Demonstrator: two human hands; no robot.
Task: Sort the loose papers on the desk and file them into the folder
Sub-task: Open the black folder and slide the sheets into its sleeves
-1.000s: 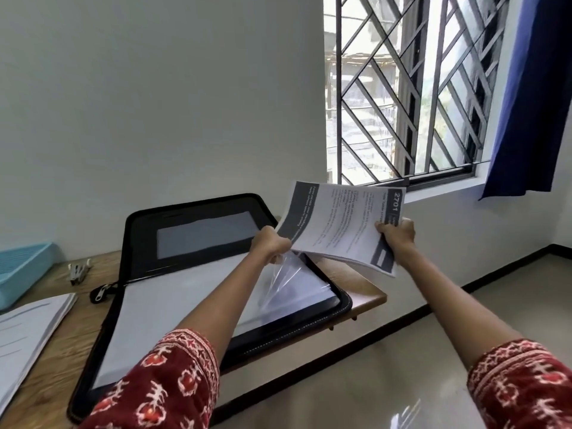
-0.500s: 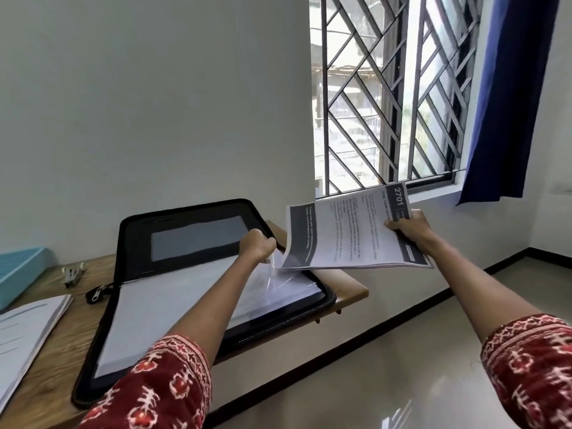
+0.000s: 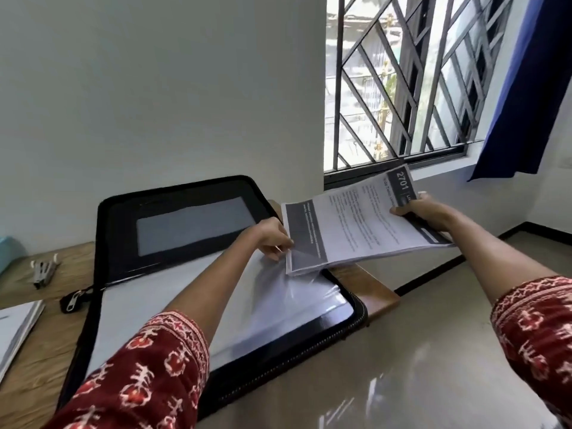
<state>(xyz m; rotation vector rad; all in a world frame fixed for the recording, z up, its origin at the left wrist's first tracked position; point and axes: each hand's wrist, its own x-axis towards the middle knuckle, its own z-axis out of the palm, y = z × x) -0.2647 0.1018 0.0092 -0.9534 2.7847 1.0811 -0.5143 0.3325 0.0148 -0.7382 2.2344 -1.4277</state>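
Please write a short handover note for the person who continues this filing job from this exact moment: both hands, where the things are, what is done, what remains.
Left hand: pinches the clear sleeve of the open folder, lifting it.
Right hand: grips the printed papers at their far end, held in the air over the folder's right edge.
Done: folder lies open on the desk; this bundle is picked out.
Left: slide the bundle into the sleeve, then sort the paper stack at the desk's left edge. A stapler lies behind it.
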